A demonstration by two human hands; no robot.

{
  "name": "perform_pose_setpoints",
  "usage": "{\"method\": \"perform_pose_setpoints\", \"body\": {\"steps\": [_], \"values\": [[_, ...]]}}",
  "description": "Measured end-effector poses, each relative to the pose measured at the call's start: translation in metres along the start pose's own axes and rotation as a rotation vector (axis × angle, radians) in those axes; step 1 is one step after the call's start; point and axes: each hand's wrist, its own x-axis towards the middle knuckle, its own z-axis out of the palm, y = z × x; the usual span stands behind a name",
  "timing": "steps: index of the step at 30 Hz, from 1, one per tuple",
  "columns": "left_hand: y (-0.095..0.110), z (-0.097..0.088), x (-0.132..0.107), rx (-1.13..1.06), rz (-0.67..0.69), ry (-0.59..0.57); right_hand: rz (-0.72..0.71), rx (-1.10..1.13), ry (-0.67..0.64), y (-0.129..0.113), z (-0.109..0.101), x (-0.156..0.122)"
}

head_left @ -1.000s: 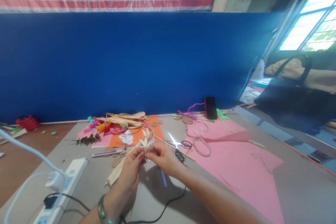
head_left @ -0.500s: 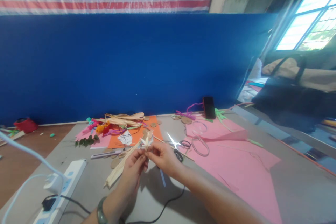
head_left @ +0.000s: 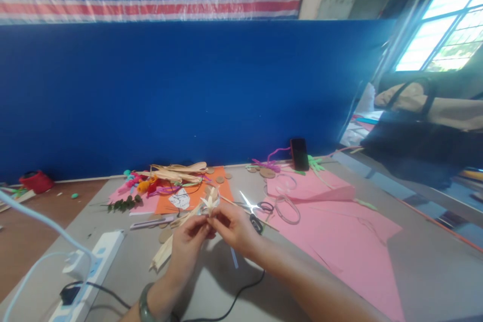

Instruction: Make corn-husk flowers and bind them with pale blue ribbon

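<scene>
The left hand (head_left: 191, 239) and right hand (head_left: 236, 226) are clamping their fingers (head_left: 218, 225) on a pale flower (head_left: 210, 202), seemingly already petalled, while dried strips (head_left: 177, 172) are lying loose, apparently unused.

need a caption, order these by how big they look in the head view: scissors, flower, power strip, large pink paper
1. Large pink paper
2. Power strip, cut off by the frame
3. Scissors
4. Flower, its lower part hidden

"Where's the bare left hand (head_left: 188, 241)?"
"Close beside the bare right hand (head_left: 234, 226), fingers (head_left: 220, 217) of both curled into a pinch."
"Left forearm (head_left: 161, 289), right forearm (head_left: 302, 267)?"
"Slanting inward, converging toward the hands."
</scene>
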Motion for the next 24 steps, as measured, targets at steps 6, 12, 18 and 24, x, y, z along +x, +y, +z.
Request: {"method": "perform_pose_setpoints", "body": {"steps": [6,12,18,24], "values": [[-0.002,0.0,-0.001,-0.027,-0.018,0.084,-0.03,0.046,0.119,-0.003,-0.001,-0.001],[0.0,0.001,-0.002,0.0,-0.017,0.013,0.179,0.307,0.223,0.0,0.003,0.004],[0.0,0.005,-0.002,-0.065,-0.076,0.046,0.118,0.496,0.188,0.001,0.004,0.006],[0.005,0.01,-0.003,-0.193,-0.19,0.079,0.161,0.555,0.218,0.001,0.006,0.005]]}}
